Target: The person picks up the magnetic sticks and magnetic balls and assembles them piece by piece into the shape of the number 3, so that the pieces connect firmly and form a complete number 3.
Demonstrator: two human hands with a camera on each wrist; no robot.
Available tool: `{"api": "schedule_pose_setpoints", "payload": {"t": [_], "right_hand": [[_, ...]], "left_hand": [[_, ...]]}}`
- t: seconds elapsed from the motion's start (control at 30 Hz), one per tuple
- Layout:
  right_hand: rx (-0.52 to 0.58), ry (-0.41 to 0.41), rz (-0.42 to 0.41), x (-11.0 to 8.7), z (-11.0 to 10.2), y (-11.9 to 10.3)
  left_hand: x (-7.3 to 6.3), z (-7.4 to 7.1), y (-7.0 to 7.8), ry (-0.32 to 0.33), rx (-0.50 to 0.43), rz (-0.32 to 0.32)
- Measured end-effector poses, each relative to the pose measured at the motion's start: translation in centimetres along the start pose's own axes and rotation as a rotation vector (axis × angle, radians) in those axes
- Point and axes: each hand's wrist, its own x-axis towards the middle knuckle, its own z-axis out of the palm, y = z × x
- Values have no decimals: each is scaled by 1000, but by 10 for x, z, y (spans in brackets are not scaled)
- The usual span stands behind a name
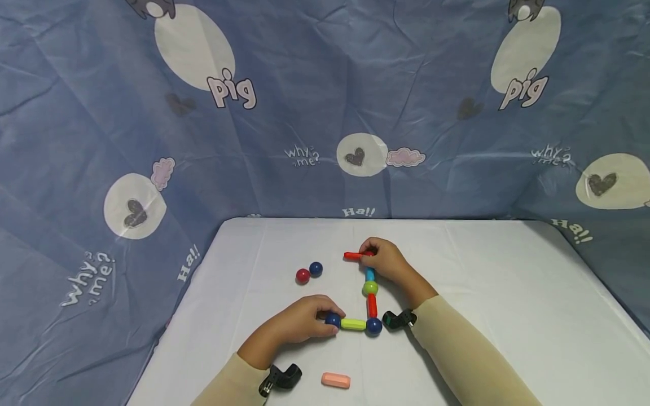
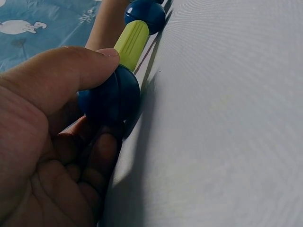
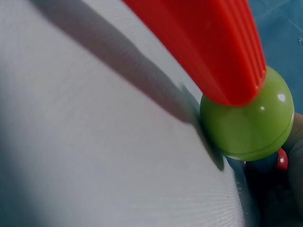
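"Holding what?"
"Left grip (image 1: pixel 304 320) curls round a blue ball (image 2: pixel 113 99); right grip (image 1: pixel 390 263) pinches the red end (image 1: pixel 352 256) of the chain (image 1: pixel 370 288)."
"Finished?"
"Partly, I'd judge: chain joined on the desk (image 1: pixel 482 265); pink stick (image 1: pixel 336 380), two balls (image 1: pixel 302 276) lie loose."

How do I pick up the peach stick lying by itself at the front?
Try coming from above and pinching the peach stick at its middle, across its two long sides. It's long and narrow, lying flat on the white table with nothing touching it. The left hand is nearer, but it's holding a dark blue ball.
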Motion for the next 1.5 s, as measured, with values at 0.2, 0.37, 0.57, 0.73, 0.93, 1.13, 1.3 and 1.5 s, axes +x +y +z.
{"api": "schedule_pose_setpoints", "payload": {"t": [0.2,0.37,0.57,0.73,0.93,1.13,1.3,1.5], "right_hand": [[-11,-12,-6,1,-2,1],[-2,-14,-9,1,-2,2],[22,-20,4,-3,-4,2],[63,-8,30,-11,-9,2],[99,6,65,-19,-13,3],[108,24,75,-25,-14,3],[92,36,78,-26,-14,3],[89,53,92,-28,-15,4]], "left_hand": [[0,1,0,3,8,0],[0,1,0,6,7,1],[1,2,1,6,6,9],[1,-2,0,27,8,31],[-3,-21,-2,239,-34,0],[-6,-44,-13,558,-56,-148],[-2,-53,-26,615,-45,-223],[6,-50,-34,533,-41,-260]]}}
